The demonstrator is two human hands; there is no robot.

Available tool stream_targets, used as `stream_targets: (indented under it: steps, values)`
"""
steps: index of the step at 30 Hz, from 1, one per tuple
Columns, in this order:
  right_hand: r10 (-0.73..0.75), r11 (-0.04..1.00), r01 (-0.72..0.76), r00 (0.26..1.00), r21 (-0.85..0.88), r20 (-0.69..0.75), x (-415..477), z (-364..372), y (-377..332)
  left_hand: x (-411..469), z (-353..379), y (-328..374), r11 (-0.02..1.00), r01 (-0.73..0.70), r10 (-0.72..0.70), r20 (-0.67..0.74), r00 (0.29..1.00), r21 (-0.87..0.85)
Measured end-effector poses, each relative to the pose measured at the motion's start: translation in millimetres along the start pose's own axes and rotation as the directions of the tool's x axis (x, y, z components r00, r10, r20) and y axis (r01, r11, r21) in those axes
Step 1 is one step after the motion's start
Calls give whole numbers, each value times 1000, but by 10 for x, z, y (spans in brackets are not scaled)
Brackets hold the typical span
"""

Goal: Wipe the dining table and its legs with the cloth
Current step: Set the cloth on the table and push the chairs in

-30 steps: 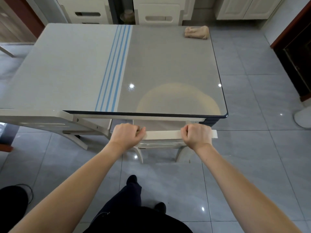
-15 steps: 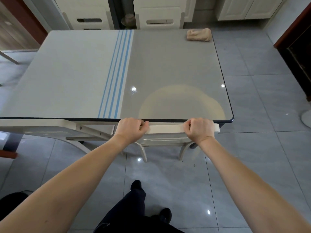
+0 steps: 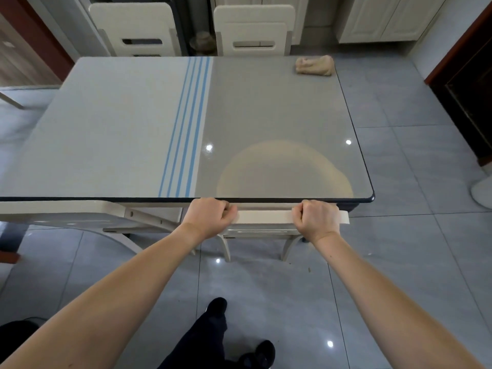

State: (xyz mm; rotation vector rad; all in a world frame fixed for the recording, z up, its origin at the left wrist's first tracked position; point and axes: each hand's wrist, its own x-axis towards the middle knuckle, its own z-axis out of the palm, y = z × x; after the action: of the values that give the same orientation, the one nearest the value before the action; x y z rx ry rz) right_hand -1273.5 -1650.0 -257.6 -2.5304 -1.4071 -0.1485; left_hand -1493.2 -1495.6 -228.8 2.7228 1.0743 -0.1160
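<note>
The dining table (image 3: 111,123) has a glossy grey top with blue stripes down its middle. A crumpled beige cloth (image 3: 315,65) lies on its far right corner, untouched. A cream chair's top rail (image 3: 263,217) sits against the table's near edge, its seat tucked under the top. My left hand (image 3: 209,216) grips the rail's left end and my right hand (image 3: 316,218) grips its right end, both fists closed around it.
Two cream chairs (image 3: 138,30) (image 3: 254,30) stand at the far side. Another cream chair (image 3: 66,217) is tucked under the near left edge. Grey tiled floor lies to the right, with a white round base (image 3: 482,191) at the right edge. My feet (image 3: 217,306) stand below.
Both hands have pushed the chair forward, so its rail now sits against the table's near edge and its seat is under the top. The view has tilted up a little.
</note>
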Motion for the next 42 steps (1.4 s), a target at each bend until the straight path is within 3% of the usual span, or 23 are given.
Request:
stream_targets:
  steps: [6, 13, 27, 30, 33, 37, 39, 42]
  values:
    - [17, 1000, -17, 999, 0, -30, 34, -9, 23, 26, -9, 26, 1000, 0, 0, -12, 1000, -1]
    - [2, 998, 6, 993, -67, 121, 8, -80, 67, -58, -6, 91, 999, -18, 17, -23, 1000, -37]
    - [130, 987, -109, 973, -114, 191, -18, -244, -215, -32, -29, -15, 985, -101, 104, 15, 994, -136]
    - [209, 969, -226, 966, 100, 154, -101, -327, -309, -53, -57, -20, 981, -66, 77, 56, 995, -180]
    - [316, 856, -321, 945, 405, 83, -369, -461, -394, -55, -59, -47, 960, -71, 83, 33, 996, -270]
    - [493, 774, -438, 870, 457, -3, -1056, -443, -413, -141, 38, 93, 818, -295, 245, -166, 955, -493]
    - [622, 649, -557, 781, 519, 61, -1476, -419, -395, -237, 89, 278, 710, -423, 313, -286, 906, -563]
    - [813, 291, -719, 534, 631, 234, -2157, -365, -319, -382, 212, 593, 613, -535, 443, -308, 842, -581]
